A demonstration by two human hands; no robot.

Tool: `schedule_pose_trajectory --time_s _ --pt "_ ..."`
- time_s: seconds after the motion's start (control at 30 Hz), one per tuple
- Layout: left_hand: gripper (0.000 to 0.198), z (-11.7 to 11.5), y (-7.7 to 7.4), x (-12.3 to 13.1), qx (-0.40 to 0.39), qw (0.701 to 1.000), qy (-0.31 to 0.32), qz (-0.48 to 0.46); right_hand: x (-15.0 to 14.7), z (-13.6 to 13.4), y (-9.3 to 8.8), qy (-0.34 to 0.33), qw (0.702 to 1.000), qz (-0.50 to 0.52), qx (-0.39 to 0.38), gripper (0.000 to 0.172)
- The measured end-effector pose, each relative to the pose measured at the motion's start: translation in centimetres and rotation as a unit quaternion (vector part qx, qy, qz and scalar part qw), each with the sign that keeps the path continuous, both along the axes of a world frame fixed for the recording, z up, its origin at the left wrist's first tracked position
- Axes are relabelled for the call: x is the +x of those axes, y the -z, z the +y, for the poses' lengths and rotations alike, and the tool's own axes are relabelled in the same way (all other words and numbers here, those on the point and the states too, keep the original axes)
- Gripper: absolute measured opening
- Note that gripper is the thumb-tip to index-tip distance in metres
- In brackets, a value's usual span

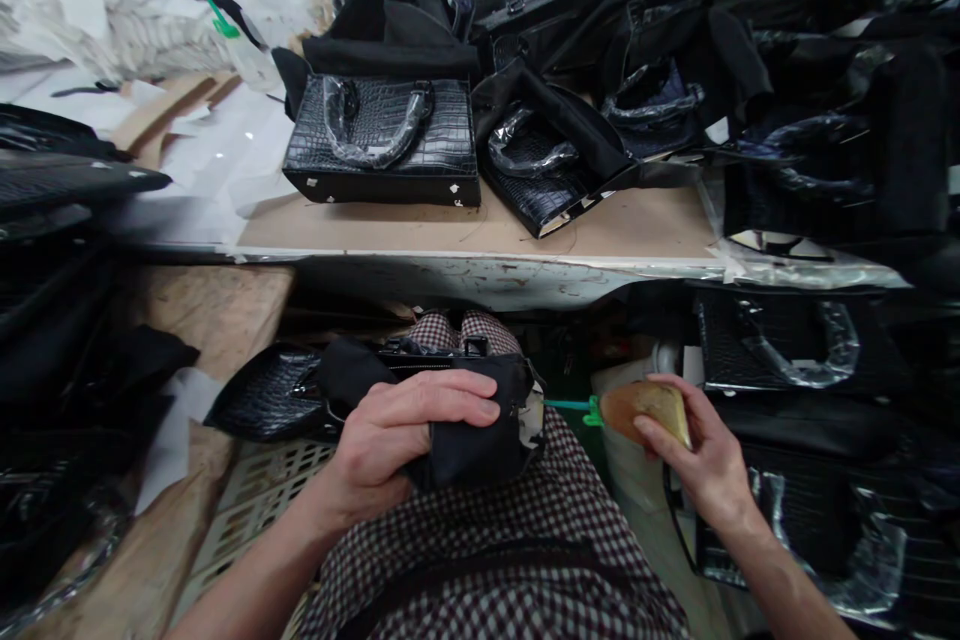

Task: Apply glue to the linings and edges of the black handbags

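Note:
A black handbag (pixel 465 460) with a zip rests on my lap, on the checked cloth. My left hand (pixel 409 425) is closed over its dark fabric, thumb underneath and fingers on top. Between the fingers and thumb of my right hand (pixel 694 445) is a squeeze bottle (pixel 637 410), amber and yellowish, lying on its side. From its green cap, a thin teal nozzle (pixel 568 404) points left and meets the pale exposed edge at the bag's right end. Whether anything comes out of the tip is too small to see.
Across the worktable (pixel 622 225) stand several black crocodile-patterned bags, one upright bag (pixel 382 135) with plastic-wrapped handles. Another bottle with a green tip (pixel 251 55) is at the back left. More bags (pixel 780 345) are stacked right; a wooden board (pixel 217 310) and plastic crate (pixel 251 500) flank me left.

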State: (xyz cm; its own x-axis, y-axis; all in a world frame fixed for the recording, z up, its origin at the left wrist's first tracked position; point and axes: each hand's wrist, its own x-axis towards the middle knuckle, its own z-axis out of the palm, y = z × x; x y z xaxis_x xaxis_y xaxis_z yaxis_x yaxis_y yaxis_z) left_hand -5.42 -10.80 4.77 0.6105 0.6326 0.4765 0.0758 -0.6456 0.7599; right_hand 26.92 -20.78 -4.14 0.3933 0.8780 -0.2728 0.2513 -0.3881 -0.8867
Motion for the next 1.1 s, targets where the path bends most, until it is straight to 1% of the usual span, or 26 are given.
schedule_pose_trajectory --time_s 0.07,0.13,0.27,0.43,0.5,0.6,0.7,0.8,0.93,1.1 --pt "0.021 -0.1 0.2 -0.1 0.007 1.0 0.0 -0.006 0.1 -0.1 0.3 -0.011 1.0 0.012 -0.003 0.054" --pt "0.021 -0.2 0.3 -0.2 0.009 1.0 0.0 -0.01 0.2 -0.1 0.4 -0.036 0.999 0.008 -0.004 0.054" --pt "0.021 -0.4 0.2 -0.2 0.004 1.0 -0.013 -0.006 0.5 -0.2 -0.1 -0.081 0.996 0.015 -0.025 0.049" --pt "0.022 -0.7 0.2 -0.4 -0.002 0.999 -0.043 -0.001 0.2 -0.2 -0.5 -0.042 0.999 0.017 -0.007 0.048" --pt "0.021 -0.8 0.2 -0.3 0.002 0.999 -0.045 -0.001 0.2 -0.2 -0.4 -0.053 0.998 0.021 -0.009 0.049" --pt "0.021 -0.9 0.1 -0.1 0.005 0.999 -0.042 -0.009 0.2 -0.1 -0.2 -0.061 0.998 0.024 -0.01 0.049" --pt "0.023 -0.9 -0.1 0.0 0.009 0.999 -0.034 -0.016 0.3 0.2 0.3 -0.027 1.0 0.003 0.012 0.051" --pt "0.025 -1.0 -0.3 0.0 0.0 0.999 -0.042 -0.001 0.4 0.4 0.7 -0.008 1.0 -0.009 0.024 0.053" --pt "0.025 -1.1 -0.2 -0.1 0.001 0.999 -0.043 -0.005 0.4 0.4 0.8 -0.013 1.0 -0.007 0.026 0.055" --pt "0.025 -1.0 0.0 0.0 0.004 0.999 -0.038 -0.011 0.4 0.3 0.0 -0.05 0.999 -0.009 0.019 0.051"
